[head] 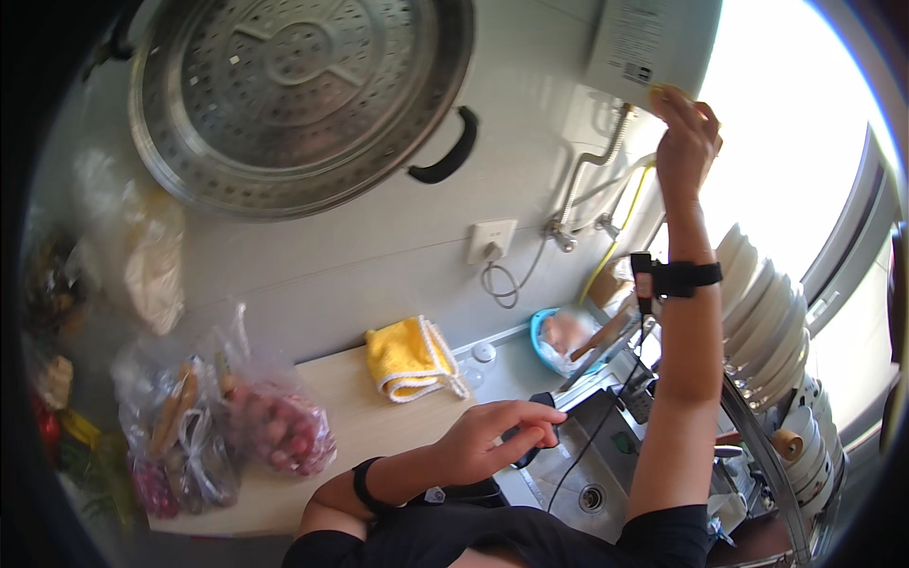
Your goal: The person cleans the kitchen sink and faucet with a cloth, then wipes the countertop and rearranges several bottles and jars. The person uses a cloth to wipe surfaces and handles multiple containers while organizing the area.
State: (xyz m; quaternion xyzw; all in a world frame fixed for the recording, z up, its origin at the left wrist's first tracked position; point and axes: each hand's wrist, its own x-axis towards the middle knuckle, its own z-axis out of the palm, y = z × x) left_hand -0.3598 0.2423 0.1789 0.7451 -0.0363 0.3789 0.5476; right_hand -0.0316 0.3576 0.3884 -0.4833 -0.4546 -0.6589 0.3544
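My right hand (685, 138) is raised high at the upper right, its fingertips at the lower edge of a white wall-mounted unit (639, 50) that bears writing. Whether those fingers hold anything cannot be told. Low in front of my body, my left hand (497, 437) is bent with its fingers partly curled, near the sink edge. A black object (525, 454) shows behind its fingers; I cannot tell if they touch it. A folded yellow cloth with a white border (408, 358) lies on the pale wooden counter board (355, 419), beyond the left hand.
A stainless steel sink (568, 476) is below, beside a rack with stacked plates (760, 319) and bowls (806, 454). A blue basin (543, 348) stands behind. Plastic bags of produce (284, 426) lie left. A large steamer tray (298, 92) hangs on the wall, near a socket (491, 241).
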